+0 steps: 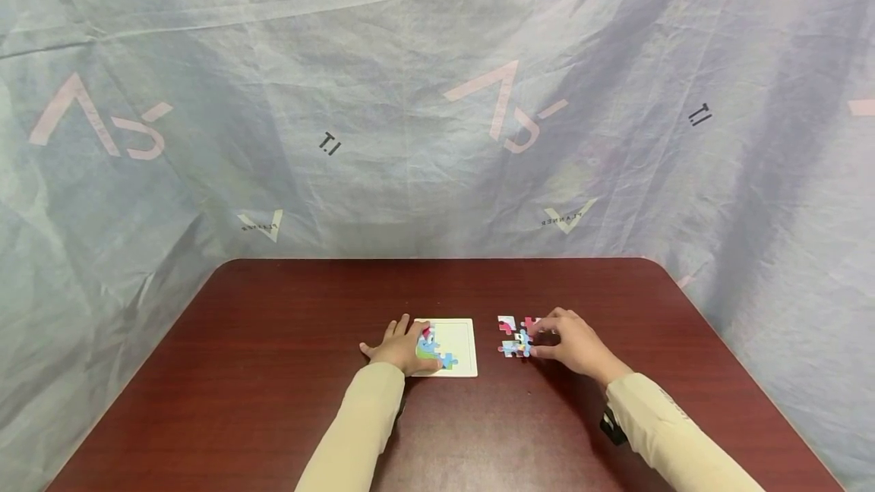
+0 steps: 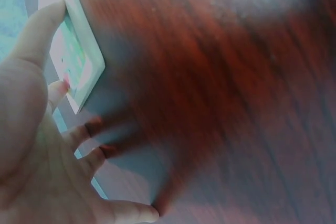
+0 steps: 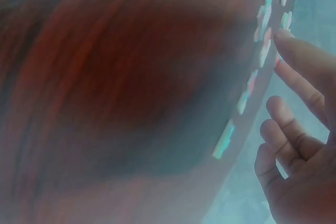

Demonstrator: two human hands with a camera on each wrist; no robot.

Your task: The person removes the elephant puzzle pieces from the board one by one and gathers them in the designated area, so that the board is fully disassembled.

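Note:
My left hand [image 1: 399, 350] lies spread, with its thumb and index finger on the white puzzle board [image 1: 466, 344]. The other fingers reach past the board's left side, touching the table. Joined puzzle pieces [image 1: 428, 349], blue, green and red, fill the left and lower part of the board. At the right, the thumb and index finger of my right hand [image 1: 576, 342] pinch a blue puzzle piece [image 1: 524, 342] at its right edge. That hand's remaining fingers are curled loosely. A loose blue-and-yellow piece [image 1: 508, 348] lies just left of the pinched one.
Two more loose pieces lie behind, a white-and-pink one [image 1: 506, 323] and a red one [image 1: 529, 323] partly beside my fingers. In the right wrist view, several loose pieces [image 3: 248, 93] lie in a row. The dark red table [image 1: 307, 302] ends at a hanging grey cloth [image 1: 410, 196].

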